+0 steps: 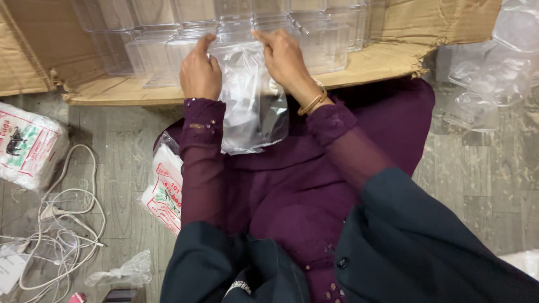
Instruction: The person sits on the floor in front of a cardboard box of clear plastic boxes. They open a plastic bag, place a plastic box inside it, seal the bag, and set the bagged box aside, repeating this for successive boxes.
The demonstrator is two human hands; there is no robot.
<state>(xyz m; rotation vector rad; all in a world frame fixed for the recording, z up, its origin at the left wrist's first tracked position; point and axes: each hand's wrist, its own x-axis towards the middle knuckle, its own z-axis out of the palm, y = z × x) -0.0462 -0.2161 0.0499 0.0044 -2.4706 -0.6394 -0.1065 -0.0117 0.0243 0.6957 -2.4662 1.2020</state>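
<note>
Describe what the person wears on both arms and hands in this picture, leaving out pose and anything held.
Both forearms are covered by sheer dark purple sleeves. The left sleeve ends in a cuff with small beads and a gold trim; the right sleeve has an embroidered cuff. Gold bangles circle the right wrist. Dark teal outer sleeves cover the upper arms. The left hand and right hand are ungloved.

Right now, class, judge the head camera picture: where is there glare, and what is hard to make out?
Head view: soft, even light; pale glare on the clear plastic bag held by the left hand and right hand; the clear plastic boxes in the cardboard carton blend together, edges hard to separate.
</note>
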